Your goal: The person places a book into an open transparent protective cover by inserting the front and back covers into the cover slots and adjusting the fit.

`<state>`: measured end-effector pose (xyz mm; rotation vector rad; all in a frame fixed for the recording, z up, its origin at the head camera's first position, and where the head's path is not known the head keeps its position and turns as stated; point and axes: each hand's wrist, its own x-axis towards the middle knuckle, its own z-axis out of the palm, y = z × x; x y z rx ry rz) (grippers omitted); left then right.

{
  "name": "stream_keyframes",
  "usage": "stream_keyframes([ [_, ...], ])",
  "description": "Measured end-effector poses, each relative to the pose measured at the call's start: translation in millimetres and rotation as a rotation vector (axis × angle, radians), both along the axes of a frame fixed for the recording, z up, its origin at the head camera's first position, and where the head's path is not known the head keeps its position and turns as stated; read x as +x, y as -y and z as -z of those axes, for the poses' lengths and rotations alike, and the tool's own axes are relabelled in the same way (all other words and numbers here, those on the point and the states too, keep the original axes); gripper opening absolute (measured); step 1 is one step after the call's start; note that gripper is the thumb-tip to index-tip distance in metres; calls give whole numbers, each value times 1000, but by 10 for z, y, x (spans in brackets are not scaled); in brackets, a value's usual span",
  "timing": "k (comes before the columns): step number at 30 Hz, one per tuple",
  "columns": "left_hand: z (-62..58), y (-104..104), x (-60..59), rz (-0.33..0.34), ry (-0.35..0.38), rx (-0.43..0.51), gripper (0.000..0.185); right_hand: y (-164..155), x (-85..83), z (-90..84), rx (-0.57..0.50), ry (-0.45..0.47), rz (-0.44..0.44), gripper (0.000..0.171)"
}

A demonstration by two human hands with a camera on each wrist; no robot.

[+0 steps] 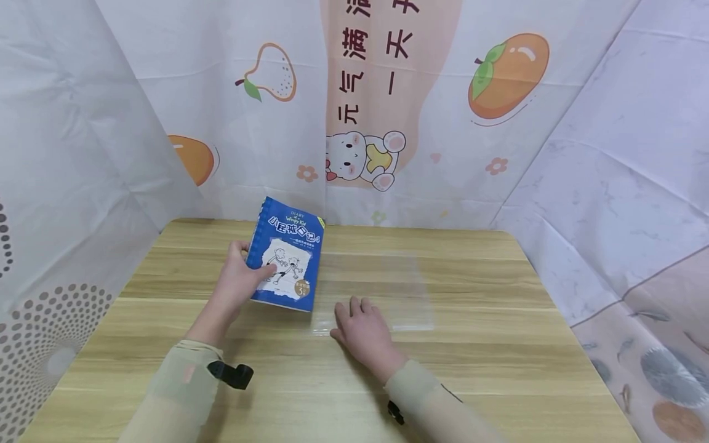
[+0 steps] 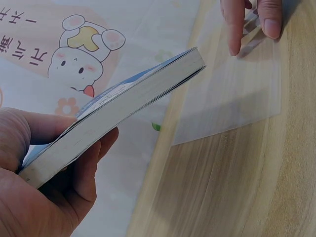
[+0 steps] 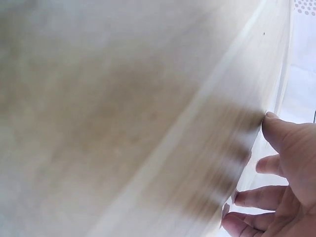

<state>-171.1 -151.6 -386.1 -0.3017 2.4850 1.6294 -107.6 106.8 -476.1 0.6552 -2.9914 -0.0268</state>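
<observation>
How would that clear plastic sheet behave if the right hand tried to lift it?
The clear plastic sheet looks thin, so probably floppy and light. It lies flat on the table, so likely hard to lift. The right hand rests on its near edge.

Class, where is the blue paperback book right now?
The blue paperback book is gripped in the left hand, left of the clear plastic sheet on the wooden table.

A closed blue paperback (image 1: pixel 287 255) with a cartoon cover, left of frame centre, tilts up off the tabletop; just to its right a clear plastic sheet (image 1: pixel 382 289) lies flat on the wood
</observation>
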Motion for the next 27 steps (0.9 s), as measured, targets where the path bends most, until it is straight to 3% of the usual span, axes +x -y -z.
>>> stream_keyframes([
  [9, -9, -9, -4, -3, 4, -2, 78, 17, -10, -8, -72, 16, 17, 66],
  [15, -5, -6, -6, -1, 2, -4, 78, 2, -9, -48, -142, 61, -10, 54],
  [27, 8, -6, -12, 6, -7, 1, 75, -113, -12, -104, -227, 22, -56, 39],
])
